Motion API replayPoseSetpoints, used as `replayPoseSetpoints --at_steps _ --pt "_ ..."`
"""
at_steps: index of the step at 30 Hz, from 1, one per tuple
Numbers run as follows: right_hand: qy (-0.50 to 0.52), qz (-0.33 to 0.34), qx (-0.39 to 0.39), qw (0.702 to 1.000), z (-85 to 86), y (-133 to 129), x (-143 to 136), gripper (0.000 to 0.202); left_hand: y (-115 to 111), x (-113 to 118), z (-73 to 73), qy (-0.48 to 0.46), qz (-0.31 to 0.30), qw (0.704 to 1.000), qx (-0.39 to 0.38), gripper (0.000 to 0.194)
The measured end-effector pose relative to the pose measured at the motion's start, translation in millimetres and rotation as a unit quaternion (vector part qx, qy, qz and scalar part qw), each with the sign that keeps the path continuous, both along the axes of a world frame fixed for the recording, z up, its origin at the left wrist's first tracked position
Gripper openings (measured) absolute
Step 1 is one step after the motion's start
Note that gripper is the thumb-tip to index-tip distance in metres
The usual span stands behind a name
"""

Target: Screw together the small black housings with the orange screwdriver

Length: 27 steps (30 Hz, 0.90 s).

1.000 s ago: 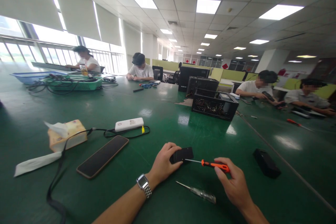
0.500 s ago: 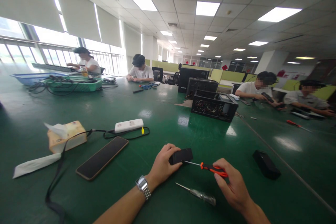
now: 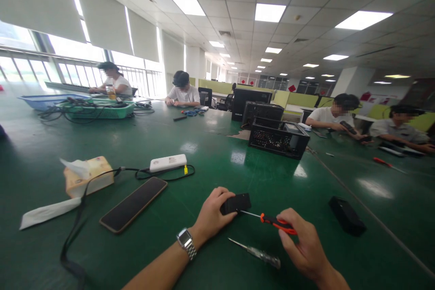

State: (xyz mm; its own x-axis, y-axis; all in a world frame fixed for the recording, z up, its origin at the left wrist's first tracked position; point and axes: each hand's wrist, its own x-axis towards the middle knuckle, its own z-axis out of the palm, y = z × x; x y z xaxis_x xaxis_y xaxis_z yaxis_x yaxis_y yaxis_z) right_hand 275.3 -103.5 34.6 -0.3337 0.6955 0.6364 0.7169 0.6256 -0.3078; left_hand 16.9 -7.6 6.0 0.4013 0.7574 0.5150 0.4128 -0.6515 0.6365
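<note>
My left hand (image 3: 215, 210), with a metal watch (image 3: 186, 242) on its wrist, grips a small black box-shaped part (image 3: 239, 203) against the table. My right hand (image 3: 302, 240) is closed round the handle of a red-and-black screwdriver (image 3: 278, 223). The screwdriver's shaft points left, its tip at the near edge of the black part; whether it sits in a screw is too small to tell. Below, between my hands, lies a second screwdriver with a clear handle (image 3: 260, 254). A similar black block (image 3: 346, 215) rests to the right of my right hand.
On the green table (image 3: 142, 263) lie a phone (image 3: 134, 204), a tissue pack (image 3: 89, 179), a white power bank (image 3: 168, 162) with a black cable, and a strap. Farther back stand black computer cases (image 3: 278, 138) and a green basket of cables (image 3: 98, 109). Several people sit around the table.
The whole view has shifted very slightly. My hands, the black part and the screwdriver keep nearly the same positions relative to each other.
</note>
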Motion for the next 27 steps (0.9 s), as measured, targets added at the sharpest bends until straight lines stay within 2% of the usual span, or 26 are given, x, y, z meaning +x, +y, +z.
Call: replayPoseSetpoints --at_steps 7,11,19,27 --pt "0.019 -0.023 -0.021 0.999 -5.7 3.5 4.5 0.014 -0.4 -0.5 -1.0 0.001 0.001 1.0 -0.005 0.042" --pt "0.011 -0.014 -0.027 0.999 -6.2 1.9 0.9 0.015 0.2 -0.4 -1.4 0.008 -0.003 1.0 -0.002 0.042" --pt "0.053 -0.059 0.037 0.996 0.0 1.3 7.1 0.013 2.2 -0.9 -2.6 0.005 -0.001 1.0 -0.014 0.041" --pt "0.044 -0.043 0.009 0.998 -4.1 3.1 2.8 0.013 0.0 -1.2 -1.7 -0.002 -0.005 1.0 -0.014 0.04"
